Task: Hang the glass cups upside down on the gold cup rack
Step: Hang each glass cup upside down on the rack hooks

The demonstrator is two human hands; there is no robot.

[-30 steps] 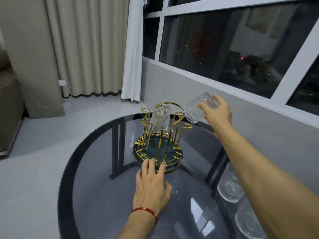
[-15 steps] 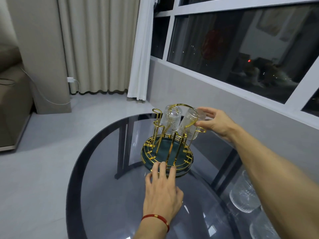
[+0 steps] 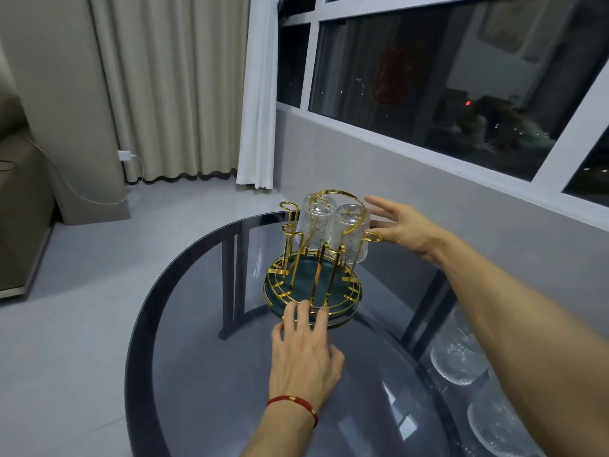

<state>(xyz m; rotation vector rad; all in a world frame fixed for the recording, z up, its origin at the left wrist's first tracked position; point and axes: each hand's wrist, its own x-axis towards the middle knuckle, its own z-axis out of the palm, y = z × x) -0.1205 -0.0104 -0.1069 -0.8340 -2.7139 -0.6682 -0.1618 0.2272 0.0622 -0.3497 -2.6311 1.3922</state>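
The gold cup rack (image 3: 290,245) with its round green base stands on the dark glass table (image 3: 204,374). Two ribbed glass cups hang upside down on its far prongs: one at the back (image 3: 317,222), one to its right (image 3: 352,230). My right hand (image 3: 400,225) hovers just right of the right cup, fingers spread, holding nothing. My left hand (image 3: 304,354), with a red bracelet at the wrist, rests flat on the table, its fingertips on the near rim of the rack's base. Two more glass cups (image 3: 456,354) (image 3: 497,423) sit at the right, partly hidden behind my right forearm.
A grey wall and a dark window run along the right, close behind the rack. Curtains, a charger with a cable and a sofa edge lie beyond the table at the left. The table's curved edge runs along the left.
My right hand carried a cup to the rack, set it upside down on a prong beside the first cup, and let go. My left hand stayed at the base.
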